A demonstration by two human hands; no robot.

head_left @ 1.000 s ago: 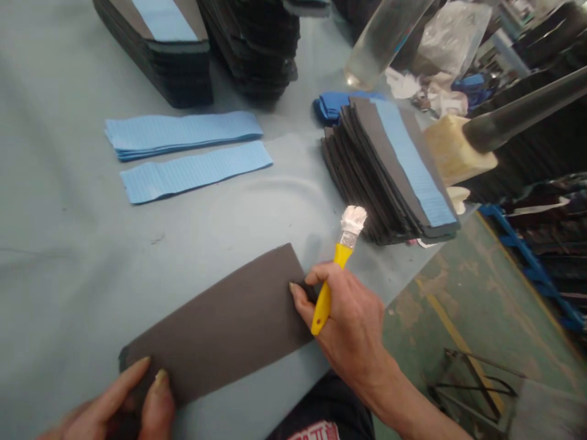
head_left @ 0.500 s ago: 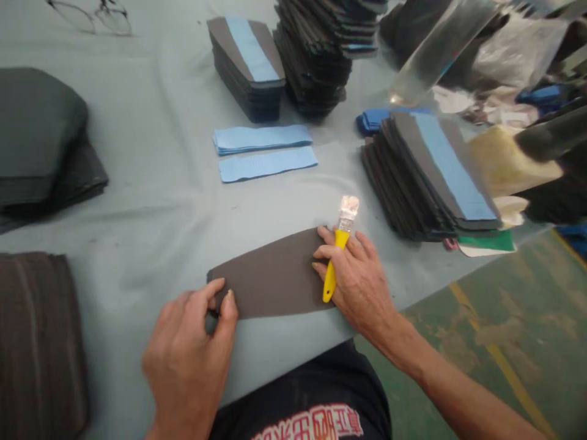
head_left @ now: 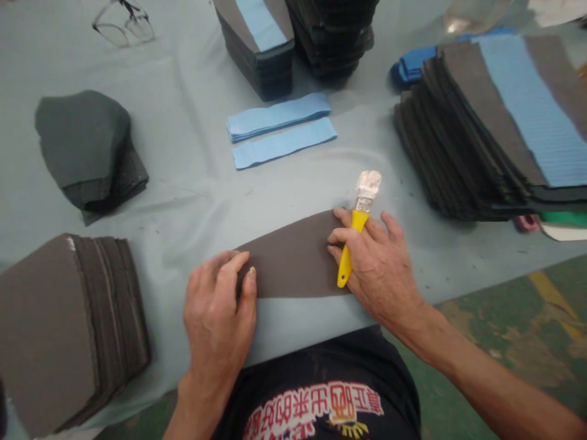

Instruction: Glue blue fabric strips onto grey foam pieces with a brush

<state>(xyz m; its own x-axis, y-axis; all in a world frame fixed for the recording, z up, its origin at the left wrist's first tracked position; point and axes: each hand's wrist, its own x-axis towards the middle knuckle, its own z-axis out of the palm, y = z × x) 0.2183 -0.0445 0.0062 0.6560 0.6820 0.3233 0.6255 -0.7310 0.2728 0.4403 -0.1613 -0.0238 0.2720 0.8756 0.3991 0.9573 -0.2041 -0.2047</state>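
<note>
A tapered dark grey-brown fabric panel (head_left: pixel 293 260) lies flat on the table in front of me. My left hand (head_left: pixel 224 299) curls over its left end, thumb and fingers closed at the edge. On its right end rests my right hand (head_left: pixel 373 256), which also holds a paintbrush (head_left: pixel 352 241) between thumb and fingers. The brush has a yellow handle, and its whitish, coated bristles point away from me. Beyond the panel lie light blue ribbed strips (head_left: pixel 284 143), side by side.
Stacks of dark panels stand at left (head_left: pixel 46 330), at the back (head_left: pixel 257 67) and at right (head_left: pixel 477 153); the latter two have blue-striped tops. A folded grey piece (head_left: pixel 87 140) and eyeglasses (head_left: pixel 123 27) lie upper left. The table's (head_left: pixel 183 183) near edge borders a green floor.
The view has shifted, showing more of the left stack. Both hands stay on the panel, with the left reaching a little farther over its end. The brush remains in my right hand.
</note>
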